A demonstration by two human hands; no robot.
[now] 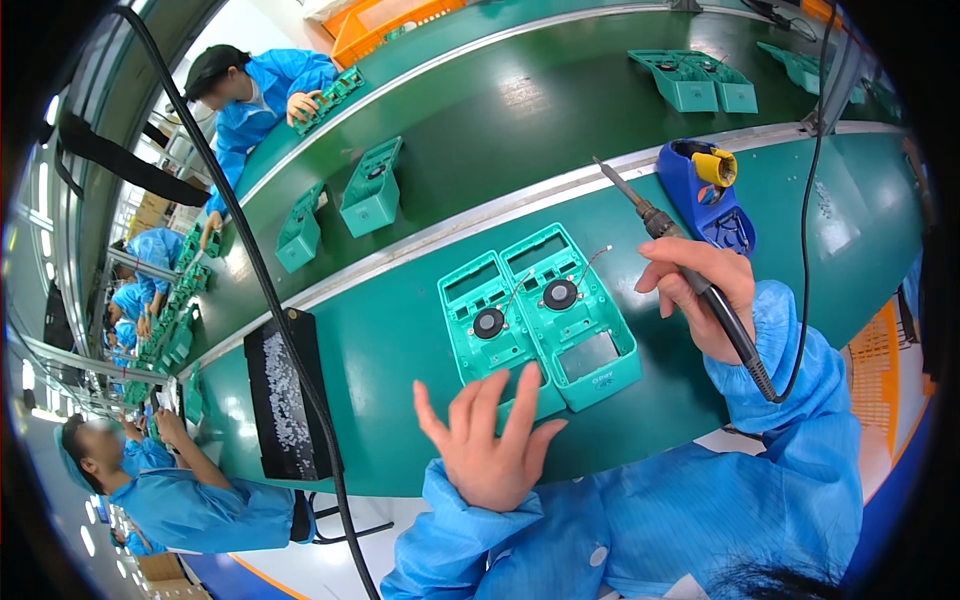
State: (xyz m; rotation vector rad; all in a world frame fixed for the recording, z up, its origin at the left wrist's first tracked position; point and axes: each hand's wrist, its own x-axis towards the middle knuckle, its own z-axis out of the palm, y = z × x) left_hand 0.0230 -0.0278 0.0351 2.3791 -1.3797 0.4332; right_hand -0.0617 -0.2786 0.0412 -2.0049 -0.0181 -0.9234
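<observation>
Along the left edge: co-workers in blue smocks, the nearest seated person (200, 510) wearing a cap, with green parts in a row beside them.
Black cable (232, 200): runs from the top left down across the view, passing in front of the tray.
Tray (308, 342): black, long, on the left of the desk (385, 385), with many small clear pieces (285, 410) inside.
Left hand (490, 440): fingers spread wide, palm down, over the lower end of the left green case; whether the fingertips touch it is hard to tell from above.
Left green case (468, 345): lies open side up on the desk, a round black speaker (488, 323) in its middle.
Right green case (600, 315): just beside the left one, also open side up, with its own black speaker (560, 294), thin wires and a window near its lower end.
Right hand (722, 268): fingers pinching the handle of a soldering iron (735, 335), whose tip points up and left, clear of both cases.
Blue stand (682, 180): beyond the right hand, near the metal rail, with a yellow holder (715, 167) on top.
Orange basket (875, 365): at the far right, below desk level.
</observation>
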